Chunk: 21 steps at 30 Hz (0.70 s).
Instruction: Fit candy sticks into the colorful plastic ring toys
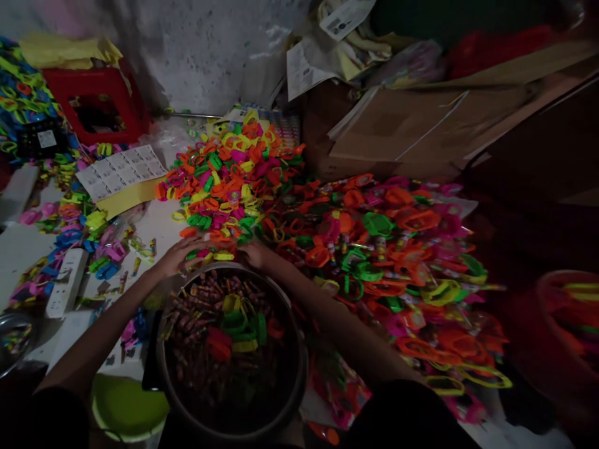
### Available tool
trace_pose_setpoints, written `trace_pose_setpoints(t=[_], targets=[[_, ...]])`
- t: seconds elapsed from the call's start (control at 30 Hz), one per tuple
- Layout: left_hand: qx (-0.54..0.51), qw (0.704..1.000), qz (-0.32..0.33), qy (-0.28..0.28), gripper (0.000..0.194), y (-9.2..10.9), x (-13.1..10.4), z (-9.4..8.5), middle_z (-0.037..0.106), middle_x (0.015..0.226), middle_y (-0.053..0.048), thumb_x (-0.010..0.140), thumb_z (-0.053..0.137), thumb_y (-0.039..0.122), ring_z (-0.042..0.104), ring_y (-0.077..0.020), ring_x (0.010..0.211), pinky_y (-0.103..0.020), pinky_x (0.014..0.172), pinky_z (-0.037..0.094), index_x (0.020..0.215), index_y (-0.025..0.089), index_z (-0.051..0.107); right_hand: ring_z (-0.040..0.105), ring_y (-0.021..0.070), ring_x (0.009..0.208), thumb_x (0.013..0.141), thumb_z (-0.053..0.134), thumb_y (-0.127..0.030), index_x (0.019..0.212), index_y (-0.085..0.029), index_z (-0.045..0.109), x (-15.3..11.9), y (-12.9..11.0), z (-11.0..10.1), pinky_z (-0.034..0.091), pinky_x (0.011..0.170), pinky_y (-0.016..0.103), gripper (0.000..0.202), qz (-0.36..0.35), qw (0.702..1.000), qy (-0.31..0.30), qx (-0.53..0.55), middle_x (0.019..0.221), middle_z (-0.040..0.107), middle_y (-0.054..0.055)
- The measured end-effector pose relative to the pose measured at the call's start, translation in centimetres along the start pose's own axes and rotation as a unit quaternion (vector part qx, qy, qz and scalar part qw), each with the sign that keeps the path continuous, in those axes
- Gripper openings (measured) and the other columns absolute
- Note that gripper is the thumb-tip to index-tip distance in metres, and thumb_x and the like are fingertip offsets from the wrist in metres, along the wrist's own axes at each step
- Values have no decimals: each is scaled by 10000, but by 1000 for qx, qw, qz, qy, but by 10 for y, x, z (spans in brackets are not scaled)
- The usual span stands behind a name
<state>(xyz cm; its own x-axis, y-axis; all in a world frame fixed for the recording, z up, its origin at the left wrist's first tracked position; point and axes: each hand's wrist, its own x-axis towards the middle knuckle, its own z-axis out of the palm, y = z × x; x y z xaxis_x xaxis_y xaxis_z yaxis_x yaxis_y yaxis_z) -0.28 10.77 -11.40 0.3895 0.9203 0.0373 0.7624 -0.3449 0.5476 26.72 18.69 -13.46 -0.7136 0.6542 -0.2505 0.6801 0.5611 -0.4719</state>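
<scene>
Beyond the far rim of a round metal pot point(163, 374), my two hands reach into a heap of bright plastic toy watches point(219, 181). My left hand point(180, 254) lies over the near left edge of the heap, fingers stretched out, touching pieces. My right hand point(256, 254) is at the heap's near right edge, blurred, its fingers partly hidden. A few watches lie between the hands. Inside the pot are many small wrapped sticks point(201, 312), with several green, yellow and orange plastic pieces point(236, 324) on top.
A larger pile of watches with printed tubes point(397, 249) spreads to the right, before a cardboard box point(412, 125). On the left are a white power strip point(67, 284), a label sheet point(122, 171), a red stool point(96, 103) and a green basin point(128, 408). A red tub point(555, 299) stands far right.
</scene>
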Motion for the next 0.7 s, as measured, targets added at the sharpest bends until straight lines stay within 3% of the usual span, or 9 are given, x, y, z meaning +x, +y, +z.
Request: trace_pose_setpoints(t=[0.07, 0.2, 0.37, 0.53, 0.7], targets=[[-4, 1000, 4, -18, 516, -2, 10, 1, 385, 1418, -65, 851, 512, 520, 373, -259, 1288, -394, 1046, 345, 1317, 300, 479, 547, 257, 1113, 830, 425, -164, 1172, -105, 595, 16, 2, 5, 420, 940, 334, 386, -2, 1000, -3, -14, 1182, 587, 156], [32, 998, 33, -32, 469, 15, 22, 10, 423, 1395, -26, 877, 492, 490, 374, -248, 1288, -403, 1081, 288, 1316, 328, 477, 520, 290, 1132, 800, 452, -125, 1097, -34, 620, 28, 8, 6, 382, 986, 373, 353, -10, 999, -6, -38, 1171, 568, 216], [-12, 999, 43, -18, 396, 21, 31, 26, 492, 1329, -35, 921, 437, 434, 437, -192, 1231, -336, 1036, 352, 1272, 269, 515, 544, 206, 1069, 764, 551, -182, 1089, -121, 643, 32, 20, 4, 407, 925, 262, 343, -45, 998, -23, -41, 1134, 597, 136], [-51, 994, 69, -63, 374, 20, 50, 32, 531, 1284, -61, 905, 462, 435, 480, -197, 1191, -336, 1013, 378, 1208, 244, 572, 580, 226, 966, 720, 613, -206, 953, -105, 699, 41, 26, 2, 416, 807, 256, 268, -45, 996, -63, -45, 1041, 632, 154], [-78, 990, 75, -87, 360, 27, 62, 34, 519, 1290, -63, 888, 472, 455, 481, -213, 1188, -329, 999, 387, 1150, 245, 603, 606, 140, 857, 747, 581, -175, 1012, -165, 679, 33, 24, -19, 384, 692, 178, 282, -41, 995, -95, -14, 1009, 668, 71]])
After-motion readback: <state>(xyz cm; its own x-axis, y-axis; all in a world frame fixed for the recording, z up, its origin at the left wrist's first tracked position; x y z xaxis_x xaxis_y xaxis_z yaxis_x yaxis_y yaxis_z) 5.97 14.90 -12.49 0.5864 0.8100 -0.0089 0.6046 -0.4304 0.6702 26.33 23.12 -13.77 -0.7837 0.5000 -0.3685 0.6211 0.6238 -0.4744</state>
